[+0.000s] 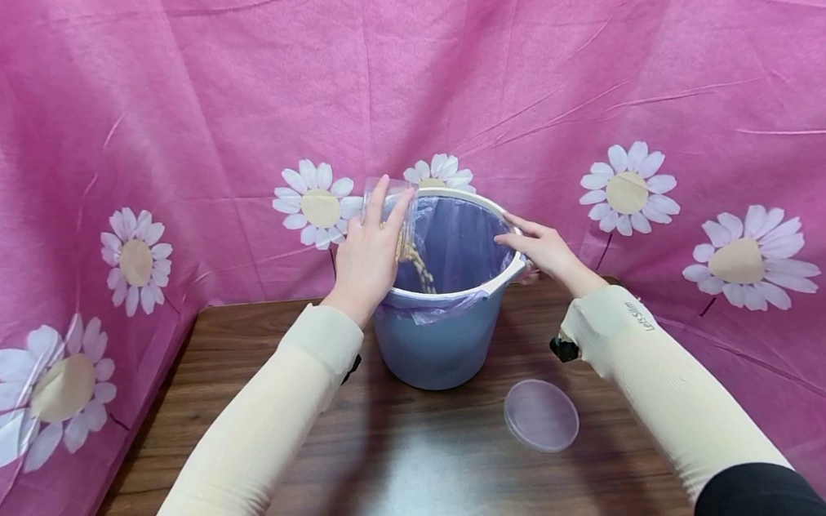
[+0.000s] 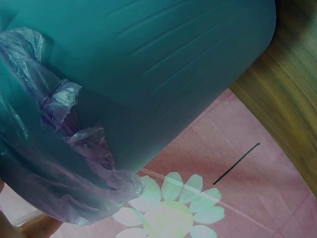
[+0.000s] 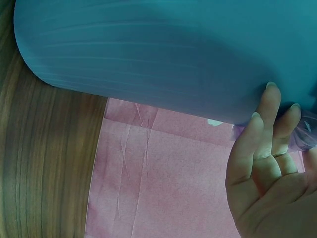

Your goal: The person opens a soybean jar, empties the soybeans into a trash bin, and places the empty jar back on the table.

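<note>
My left hand (image 1: 368, 254) grips the tipped clear cup (image 1: 406, 222) at ten o'clock on the bin (image 1: 431, 346), my right hand (image 1: 541, 247) pinches the rim (image 1: 461, 195) at three, and from here I'd tilt slowly, keeping the pale pieces (image 1: 420, 270) over the liner (image 1: 459, 237).

I had pink daisy-print cloth (image 1: 513, 52) behind and beside my brown wood-grain table (image 1: 316, 504); white glare (image 1: 428, 478) sat mid-top.

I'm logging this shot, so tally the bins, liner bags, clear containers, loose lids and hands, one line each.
Blue bin: 1
Liner bag: 1
Clear container: 1
Loose lid: 1
Left hand and right hand: 2
Total: 6
</note>
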Tool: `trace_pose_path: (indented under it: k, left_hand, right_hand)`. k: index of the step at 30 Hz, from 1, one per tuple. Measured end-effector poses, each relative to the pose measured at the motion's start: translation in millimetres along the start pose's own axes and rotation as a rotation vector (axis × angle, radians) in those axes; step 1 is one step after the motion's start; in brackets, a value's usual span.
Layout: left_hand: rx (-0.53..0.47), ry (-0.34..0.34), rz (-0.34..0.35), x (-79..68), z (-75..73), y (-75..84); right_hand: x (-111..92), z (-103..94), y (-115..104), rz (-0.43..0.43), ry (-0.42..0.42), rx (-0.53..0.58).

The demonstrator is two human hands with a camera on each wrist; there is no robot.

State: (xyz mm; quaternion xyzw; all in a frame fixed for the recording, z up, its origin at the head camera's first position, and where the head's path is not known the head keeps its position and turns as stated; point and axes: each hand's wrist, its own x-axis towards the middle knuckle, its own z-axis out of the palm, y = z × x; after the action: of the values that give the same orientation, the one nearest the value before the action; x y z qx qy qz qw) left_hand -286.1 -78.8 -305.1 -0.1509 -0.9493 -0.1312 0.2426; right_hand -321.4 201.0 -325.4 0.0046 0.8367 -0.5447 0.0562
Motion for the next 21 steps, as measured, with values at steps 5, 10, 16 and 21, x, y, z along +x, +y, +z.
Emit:
trace_pose_path:
  k: [5, 10, 16, 21]
  left_hand:
    - [0.009, 0.006, 0.01, -0.2, 1.2, -0.1]
    - [0.017, 0.03, 0.044, -0.6, 1.7, -0.2]
    - [0.034, 0.034, 0.079, -0.9, 1.7, -0.4]
    - [0.05, 0.039, 0.108, -1.0, 1.1, 0.0]
  right_hand:
    - [-0.5, 0.2, -0.1, 0.002, 0.0, 0.007]
    - [-1.0, 0.3, -0.4, 0.002, 0.004, -0.009]
    - [-1.6, 0.2, -0.8, 0.001, 0.002, -0.013]
    - [-1.5, 0.0, -0.6, 0.005, 0.003, -0.01]
